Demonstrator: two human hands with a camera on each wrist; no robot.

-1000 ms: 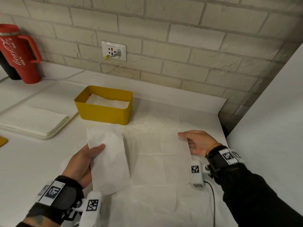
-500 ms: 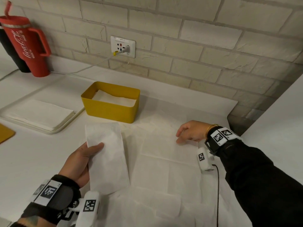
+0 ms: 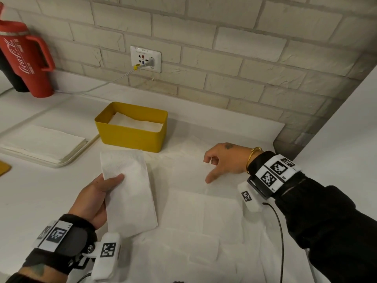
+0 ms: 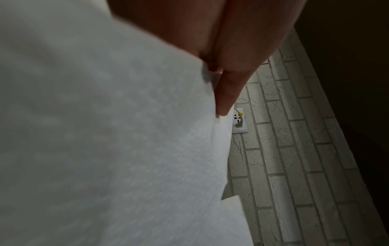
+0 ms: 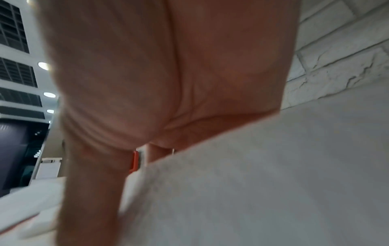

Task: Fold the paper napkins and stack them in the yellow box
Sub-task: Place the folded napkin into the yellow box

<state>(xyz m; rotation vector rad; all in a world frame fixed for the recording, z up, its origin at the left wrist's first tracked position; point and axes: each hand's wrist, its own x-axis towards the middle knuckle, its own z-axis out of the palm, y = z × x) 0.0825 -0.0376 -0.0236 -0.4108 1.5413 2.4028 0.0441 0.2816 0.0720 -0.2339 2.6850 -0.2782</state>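
Observation:
My left hand (image 3: pixel 114 180) holds a folded white napkin (image 3: pixel 128 193) a little above the table, thumb on top and fingers underneath. In the left wrist view this napkin (image 4: pixel 105 133) fills the frame beside my fingers (image 4: pixel 229 91). The yellow box (image 3: pixel 130 139) stands just beyond it, with folded napkins (image 3: pixel 136 122) inside. An unfolded napkin (image 3: pixel 195 201) lies flat to the right. My right hand (image 3: pixel 212 166) is at its far edge with curled fingers and seems to pinch the paper. In the right wrist view the sheet (image 5: pixel 273 183) reaches up to my palm (image 5: pixel 168 83).
A white tray (image 3: pixel 67 162) with a stack of flat napkins (image 3: pixel 40 146) sits at the left. A red tumbler (image 3: pixel 24 58) stands at the back left. A cable runs from a wall socket (image 3: pixel 145 59). A white panel (image 3: pixel 346 129) closes the right side. More sheets (image 3: pixel 183 252) lie near me.
My right hand left the flat napkin's right edge, moved to its far edge and curled its fingers there. My left hand keeps holding the folded napkin in about the same place.

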